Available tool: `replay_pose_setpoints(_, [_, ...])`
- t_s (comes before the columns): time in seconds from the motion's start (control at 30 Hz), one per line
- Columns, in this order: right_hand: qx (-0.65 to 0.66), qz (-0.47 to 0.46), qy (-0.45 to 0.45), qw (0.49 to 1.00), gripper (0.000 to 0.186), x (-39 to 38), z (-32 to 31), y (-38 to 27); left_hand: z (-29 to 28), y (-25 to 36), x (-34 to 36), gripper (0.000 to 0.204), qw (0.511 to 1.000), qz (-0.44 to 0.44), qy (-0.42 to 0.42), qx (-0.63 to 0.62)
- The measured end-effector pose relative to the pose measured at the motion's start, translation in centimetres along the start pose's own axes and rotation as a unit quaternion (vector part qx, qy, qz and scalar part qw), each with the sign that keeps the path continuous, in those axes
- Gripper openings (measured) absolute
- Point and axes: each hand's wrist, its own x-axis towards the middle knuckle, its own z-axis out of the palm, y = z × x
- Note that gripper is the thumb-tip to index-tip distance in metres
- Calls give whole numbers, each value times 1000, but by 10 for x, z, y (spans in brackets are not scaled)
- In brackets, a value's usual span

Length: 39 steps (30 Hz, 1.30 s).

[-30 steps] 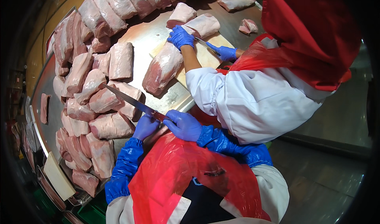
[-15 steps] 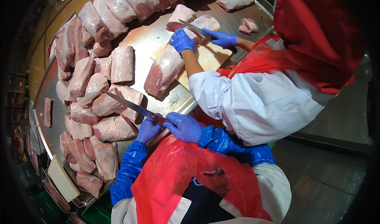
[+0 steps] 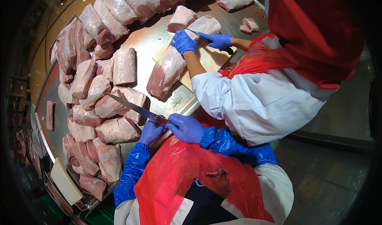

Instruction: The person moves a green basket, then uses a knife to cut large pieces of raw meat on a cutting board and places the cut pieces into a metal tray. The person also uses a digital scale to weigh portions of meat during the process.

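Note:
I hold a long-bladed knife [image 3: 137,109] at the table's near edge, its blade pointing up and left over the meat pieces. My right hand [image 3: 186,128], in a blue glove, is closed on its reddish-brown handle. Beside it, my left hand [image 3: 151,132], also blue-gloved, is closed around the knife where blade meets handle; its fingers are partly hidden. Just past the blade lies a thick cut of meat [image 3: 117,129], among several others. A co-worker at the right presses a long piece of meat [image 3: 167,72] with one gloved hand [image 3: 184,42] and holds a knife in the other [image 3: 217,40].
A metal table [image 3: 157,40] carries the meat, with a row of large cuts [image 3: 119,6] along its far side. The co-worker's pale cutting board [image 3: 215,60] lies right of centre. Another pale board [image 3: 65,181] stands at the table's lower left edge. The co-worker's white sleeve [image 3: 254,101] is close to my right arm.
My hands and knife keep almost the same pose. The co-worker's knife hand has drawn back and lowered, and the blade now lies against the meat. The whole view has shifted slightly.

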Motion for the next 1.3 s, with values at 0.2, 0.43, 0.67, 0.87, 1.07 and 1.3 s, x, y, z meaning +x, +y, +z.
replay_pose_setpoints(0.2, [-17,12,-8,1000,24,-1,0,-1,1,-8,3,29,1000,-9,-5,12])
replay_pose_setpoints(0.43, [-28,15,-14,999,24,-2,1,0,2,-8,5,27,1000,1,-7,18])
replay_pose_setpoints(0.67, [-38,10,-28,999,23,-3,2,2,1,-6,2,26,1000,-6,-2,5])
replay_pose_setpoints(0.87, [-35,-5,-15,999,24,-4,2,2,4,-14,4,29,1000,-5,2,9])
replay_pose_setpoints(1.07, [-43,-12,-7,999,24,-6,1,1,8,-16,4,29,1000,-8,16,9])
replay_pose_setpoints(1.3, [-43,-1,-10,999,24,-10,4,1,6,-11,2,27,1000,1,-11,15])
